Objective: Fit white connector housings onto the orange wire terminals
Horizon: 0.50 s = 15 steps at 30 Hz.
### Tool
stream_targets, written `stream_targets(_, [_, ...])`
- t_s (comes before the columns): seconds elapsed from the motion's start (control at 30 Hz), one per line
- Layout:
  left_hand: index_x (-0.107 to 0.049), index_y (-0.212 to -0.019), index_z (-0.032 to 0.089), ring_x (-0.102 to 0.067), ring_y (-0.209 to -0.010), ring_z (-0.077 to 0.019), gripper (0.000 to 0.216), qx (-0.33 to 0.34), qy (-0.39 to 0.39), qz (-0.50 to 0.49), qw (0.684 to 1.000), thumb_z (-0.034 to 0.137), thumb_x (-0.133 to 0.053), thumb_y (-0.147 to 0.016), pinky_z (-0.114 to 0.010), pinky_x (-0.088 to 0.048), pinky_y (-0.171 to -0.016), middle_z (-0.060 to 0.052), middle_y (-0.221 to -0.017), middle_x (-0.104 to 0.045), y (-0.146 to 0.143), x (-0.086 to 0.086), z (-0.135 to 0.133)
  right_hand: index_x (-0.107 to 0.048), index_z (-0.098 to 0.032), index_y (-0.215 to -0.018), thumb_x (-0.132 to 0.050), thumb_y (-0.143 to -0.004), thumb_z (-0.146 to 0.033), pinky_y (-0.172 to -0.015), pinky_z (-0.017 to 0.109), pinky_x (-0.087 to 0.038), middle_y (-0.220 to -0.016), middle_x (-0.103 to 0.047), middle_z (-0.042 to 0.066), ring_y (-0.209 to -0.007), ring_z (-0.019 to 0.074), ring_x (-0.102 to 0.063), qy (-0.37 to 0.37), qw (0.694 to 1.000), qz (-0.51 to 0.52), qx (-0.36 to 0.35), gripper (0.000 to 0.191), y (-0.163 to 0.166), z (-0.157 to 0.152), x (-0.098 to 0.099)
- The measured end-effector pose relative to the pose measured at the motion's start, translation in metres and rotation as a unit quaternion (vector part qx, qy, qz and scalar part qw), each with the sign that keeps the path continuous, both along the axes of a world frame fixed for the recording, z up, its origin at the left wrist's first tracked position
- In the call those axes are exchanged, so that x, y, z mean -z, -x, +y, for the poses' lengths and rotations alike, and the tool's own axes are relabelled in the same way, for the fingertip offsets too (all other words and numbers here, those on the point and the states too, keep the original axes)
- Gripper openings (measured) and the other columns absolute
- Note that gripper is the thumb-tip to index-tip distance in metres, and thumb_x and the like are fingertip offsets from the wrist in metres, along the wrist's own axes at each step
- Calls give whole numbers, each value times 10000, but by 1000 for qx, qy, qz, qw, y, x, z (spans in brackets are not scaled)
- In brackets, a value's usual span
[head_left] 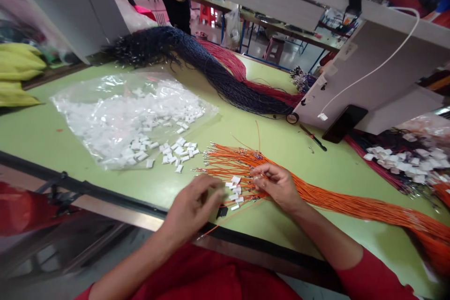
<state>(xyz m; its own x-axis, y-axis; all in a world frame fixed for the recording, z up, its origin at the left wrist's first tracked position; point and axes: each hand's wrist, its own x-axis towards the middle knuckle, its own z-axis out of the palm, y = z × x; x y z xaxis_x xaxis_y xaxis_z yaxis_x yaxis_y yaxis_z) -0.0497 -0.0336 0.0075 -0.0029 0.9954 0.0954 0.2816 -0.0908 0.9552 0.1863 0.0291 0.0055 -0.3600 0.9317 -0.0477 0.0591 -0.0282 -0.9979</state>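
A bundle of orange wires [326, 195] runs across the table, its metal-tipped ends fanned out between my hands. My right hand [277, 186] is closed in a pinch over those ends, on what looks like an orange wire. My left hand [197, 204] hovers left of the bundle near the table's front edge, fingers curled and blurred; what they hold, if anything, does not show. Between the hands, a group of white plastic connectors [235, 192] lies on the wire ends. A small black piece [222, 212] sits just below them.
Loose white connectors [177, 152] lie beside a clear plastic bag [116, 117] full of them. Dark blue wires [211, 65] and red wires [232, 63] stretch along the back. A knife [313, 138] and a phone [345, 123] are at the right. A person [174, 0] stands beyond.
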Motion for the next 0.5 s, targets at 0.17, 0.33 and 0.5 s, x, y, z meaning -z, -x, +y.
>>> stream_targets(0.17, [-730,-1067,266,-616,-1026,-323,268,-100,-35,235,966,331,-588,-849,-393,-470,-854,-107,-1163,-679,61,11,10,-650,-192,-990,-774,-818,-403,-701,270,-549,-810,-727,15,-711,122,-671,71,994,-26,-77,299,-8,4,-5])
stream_targets(0.33, [-743,-977,231,-633,-927,-322,262,-21,-61,282,957,329,-521,-878,-426,-466,-839,-131,-1032,-684,82,13,18,-658,-167,-936,-742,-838,-458,-744,297,-545,-868,-748,51,-753,136,-681,80,990,-54,-99,319,-12,8,-6])
stream_targets(0.5, [-710,-911,231,-605,-792,-259,217,3,-56,297,953,350,-528,-902,-371,-460,-739,-76,-886,-646,76,9,24,-657,-165,-818,-739,-821,-507,-632,256,-483,-733,-685,9,-642,110,-591,61,992,-75,-86,352,-9,7,-6])
